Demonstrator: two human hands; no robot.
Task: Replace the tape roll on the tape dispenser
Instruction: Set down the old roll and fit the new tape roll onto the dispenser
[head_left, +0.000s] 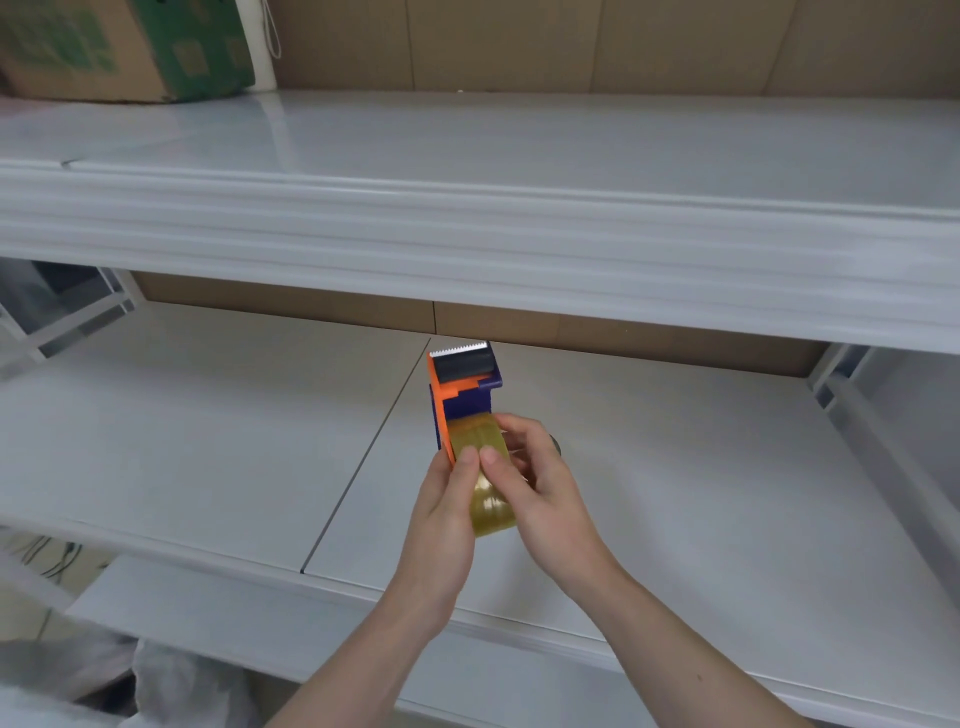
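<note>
An orange and dark blue tape dispenser (460, 387) is held above the lower white shelf (208, 457), its toothed metal blade and black roller pointing away from me. A yellowish clear tape roll (491, 504) sits on the dispenser's near end. My left hand (441, 519) grips the dispenser's orange side, its thumb lying on the roll. My right hand (540, 483) wraps the roll from the right, thumb pressed on the tape surface beside the left thumb. The dispenser's handle and the roll's core are hidden by my hands.
A white upper shelf (467, 228) juts out just above and beyond the dispenser. A green and brown cardboard box (124, 47) stands on it at the far left. Brown cardboard panels line the back. A seam (363, 457) splits the lower shelf left of my hands.
</note>
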